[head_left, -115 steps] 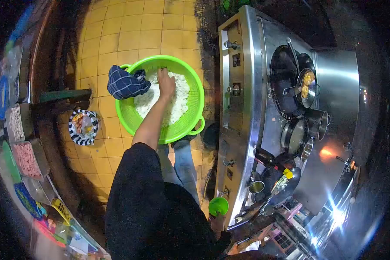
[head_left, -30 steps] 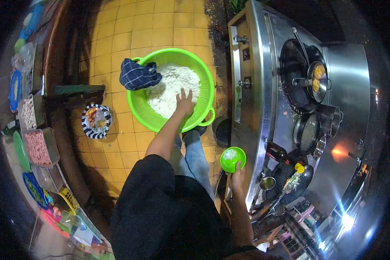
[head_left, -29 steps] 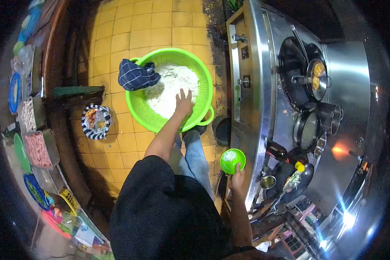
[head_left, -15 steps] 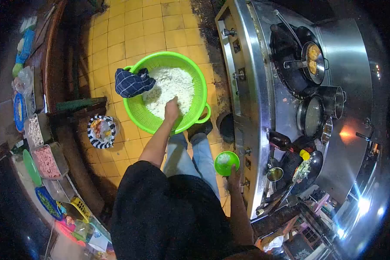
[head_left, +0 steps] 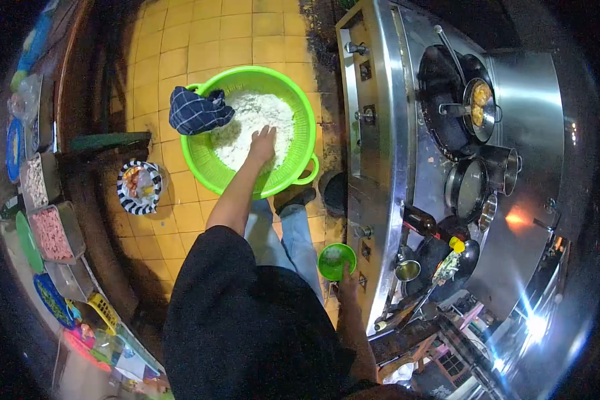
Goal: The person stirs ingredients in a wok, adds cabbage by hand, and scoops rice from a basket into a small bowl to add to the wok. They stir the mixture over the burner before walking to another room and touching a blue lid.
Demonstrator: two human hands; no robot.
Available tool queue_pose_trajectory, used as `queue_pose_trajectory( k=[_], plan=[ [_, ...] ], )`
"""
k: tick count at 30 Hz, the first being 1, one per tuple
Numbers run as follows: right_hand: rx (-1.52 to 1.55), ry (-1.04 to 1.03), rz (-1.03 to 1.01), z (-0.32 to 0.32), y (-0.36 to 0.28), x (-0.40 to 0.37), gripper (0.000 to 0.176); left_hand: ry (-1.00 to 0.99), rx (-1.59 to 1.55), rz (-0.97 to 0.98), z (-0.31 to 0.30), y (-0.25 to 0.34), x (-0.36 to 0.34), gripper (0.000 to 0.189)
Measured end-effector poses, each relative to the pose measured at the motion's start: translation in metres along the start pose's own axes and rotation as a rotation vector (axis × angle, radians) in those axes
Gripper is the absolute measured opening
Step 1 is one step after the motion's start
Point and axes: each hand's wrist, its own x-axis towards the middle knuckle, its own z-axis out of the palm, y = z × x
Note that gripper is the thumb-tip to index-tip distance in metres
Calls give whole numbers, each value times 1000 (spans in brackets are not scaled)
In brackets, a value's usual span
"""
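Observation:
A large bright green basket (head_left: 308, 127) holds a heap of white rice (head_left: 250, 117). My left hand (head_left: 263, 145) lies on the rice, palm down, with its fingers spread. A dark blue checked cloth (head_left: 197, 112) hangs over the basket's left rim. Lower right, near the stove front, my right hand (head_left: 347, 280) grips the edge of a small green bowl (head_left: 333, 257) with a little white stuff inside. The fingers under the bowl are mostly hidden.
On the right, a steel stove (head_left: 383, 153) carries a wok (head_left: 440, 100), a strainer of fried food (head_left: 480, 100), pots and a dark bottle (head_left: 420, 219). A striped-rimmed bin (head_left: 140, 188) stands left on the yellow floor. Food trays (head_left: 52, 232) line the left counter.
My left hand's fingers, earlier bent down into the rice, are now spread on its surface. The view has shifted a little; the small bowl stays in my right hand.

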Motion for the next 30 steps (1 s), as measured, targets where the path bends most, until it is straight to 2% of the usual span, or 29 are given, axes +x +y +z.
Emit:
queue_pose_trajectory(
  k=[1,2,3,5,6,8,10,12,14,17,20,21,25,26,28,29,30],
  plan=[
    [-280,-5,-246,-1,-2,-2,40,5,-81,-7,-3,0,-6,41],
    [-419,-21,-371,0,-5,-1,41,12,-160,-11,-8,1,-10,36],
    [-555,-19,-501,0,-8,0,41,-81,-262,-36,-14,-1,-14,24],
    [-179,-49,-133,22,-48,-22,45,-116,-190,-47,-5,-1,-27,20],
    [-181,-58,-137,27,-53,-24,45,-150,-121,-54,-3,-2,-33,18],
    [-211,-62,-315,32,-62,-23,46,-73,-159,-18,-9,2,-47,24],
    [-214,-120,-295,33,-72,-20,47,50,-279,19,-15,11,-58,25],
    [-220,-183,-270,30,-70,-15,49,59,-319,25,-24,15,-67,30],
    [-263,-98,-342,31,-62,-1,44,-71,-339,-10,-35,18,-71,35],
    [-280,-62,-401,43,-74,-2,43,-9,-373,-38,-30,14,-71,35],
    [-275,-36,-345,56,-92,-2,43,30,-402,-75,-34,14,-74,32],
    [-254,-96,-352,49,-81,17,46,-24,-369,-98,-33,9,-72,33],
    [-292,-128,-391,69,-106,40,42,-181,-325,-128,-49,4,-76,32],
    [-328,-166,-442,79,-120,38,42,-190,-326,-142,-48,5,-83,32],
    [-368,-219,-485,102,-145,28,43,24,-432,-67,-47,4,-92,35],
    [-352,-242,-476,113,-155,22,41,1,-391,-46,-41,3,-92,34],
    [-335,-260,-466,123,-160,22,40,-131,-438,-61,-44,2,-90,32]
  ],
)
